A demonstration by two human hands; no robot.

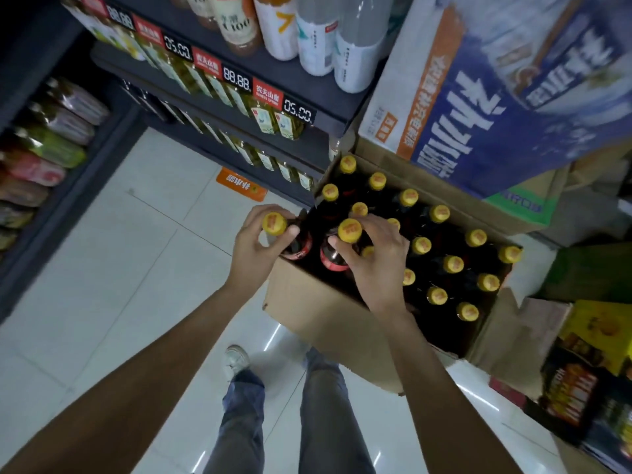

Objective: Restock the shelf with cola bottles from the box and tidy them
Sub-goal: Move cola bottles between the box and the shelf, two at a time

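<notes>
An open cardboard box point(307, 302) stands on the floor right of centre, holding several dark cola bottles with yellow caps point(453, 264). My left hand point(254, 249) grips the neck of one cola bottle point(274, 224) at the box's near-left corner, raised above the others. My right hand point(374, 258) holds the neck of a second cola bottle point(349, 230) beside it, its red label showing under my fingers. The dark shelf unit point(307, 94) with price tags rises ahead, its rows filled with other drinks.
A blue and orange carton point(496, 97) sits on stacked boxes behind the cola box. Yellow and dark cartons point(588, 371) stand at the right. Another shelf with bottled drinks point(44, 148) lines the left. My feet stand on the white tiled floor point(136, 268).
</notes>
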